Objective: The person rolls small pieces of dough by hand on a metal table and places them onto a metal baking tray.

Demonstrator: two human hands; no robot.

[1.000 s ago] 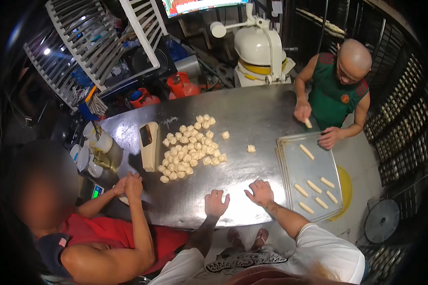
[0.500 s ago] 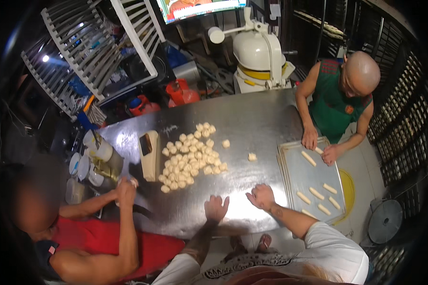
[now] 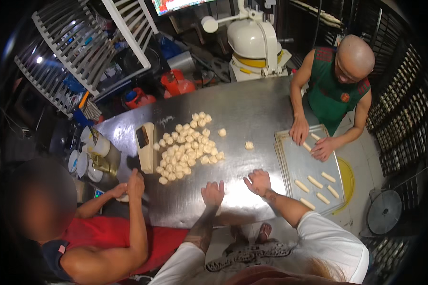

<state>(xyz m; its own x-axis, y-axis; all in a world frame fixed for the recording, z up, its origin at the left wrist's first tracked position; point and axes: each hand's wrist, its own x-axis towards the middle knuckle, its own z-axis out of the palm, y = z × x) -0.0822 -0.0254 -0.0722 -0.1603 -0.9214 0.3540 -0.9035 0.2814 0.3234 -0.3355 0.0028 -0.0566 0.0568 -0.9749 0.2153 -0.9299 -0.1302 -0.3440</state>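
My left hand (image 3: 212, 194) rests palm down near the front edge of the metal table (image 3: 176, 209), its fingers stretched forward. To its right my right hand (image 3: 257, 182) lies on the bright part of the tabletop, fingers apart and partly bent. I see nothing gripped in either; whether anything lies under the palms is hidden. Ahead and to the left is a crowded group of pale dough balls (image 3: 190, 152). One loose dough ball (image 3: 249, 145) sits beyond my right hand, and another dough ball (image 3: 222, 132) lies farther off.
On the right, stacked trays (image 3: 302, 164) carry dough sticks (image 3: 315, 181) under a co-worker's hands (image 3: 299, 130). A co-worker in red (image 3: 104, 237) stands at left, hands together near containers (image 3: 100, 145). A cream-coloured box (image 3: 147, 156) stands beside the dough balls. A white mixer (image 3: 253, 40) is behind.
The view has shifted slightly. My right hand's fingers look more spread than before. At the tray, the co-worker's hand has come over a dough stick. The left co-worker's hands have moved a little.
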